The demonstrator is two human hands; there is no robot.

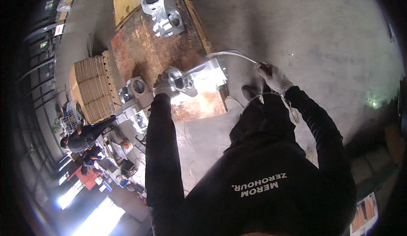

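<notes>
A silvery metal casting with a large round bore lies near the front end of a worn brown tabletop. My left hand, in a pale work glove, is closed against the casting's left end; its fingers are partly hidden. Strong light washes out the casting's right part. Off to the right, my right hand, gloved too, is closed around a thin pale hose or cable. From that hand the hose curves left to the casting's right end, and a loop hangs below. What its far tip is cannot be made out.
Another casting sits at the table's far end; more castings are at its left edge. Stacked flat cardboard stands further left. Other people work at the lower left. My shoe is close to the table's corner.
</notes>
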